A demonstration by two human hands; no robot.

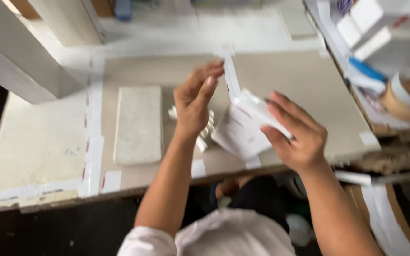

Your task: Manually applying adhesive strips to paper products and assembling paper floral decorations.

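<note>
At the far left a pale slab (pixel 138 124) lay flat on the worktop (pixel 39 142), which was edged with strips of white tape (pixel 92 156). Just right of the slab, the left hand (pixel 195 102) was raised above the worktop, forearm rising from the lower middle, wrist bent a little, palm facing right. Its fingers (pixel 209 76) were stretched and held loosely together, the tips beside a thin white strip (pixel 231 76) that stood up from the packet; blur hid whether they pinched the strip, so its grip could not be told. Some small white pieces (pixel 206 130) lay on the worktop behind that wrist, too blurred to make out.

The white packet (pixel 243 125), with faint red marks, was held in the air between the two hands, tilted, over the worktop's near edge. The right hand (pixel 295 137) came in from the lower right, forearm angled up and left, its grip closed on the packet's right side, fingers curled over the top. At the far right a tape roll (pixel 402 97) sat among white boxes (pixel 385 33) on a second surface.
</note>
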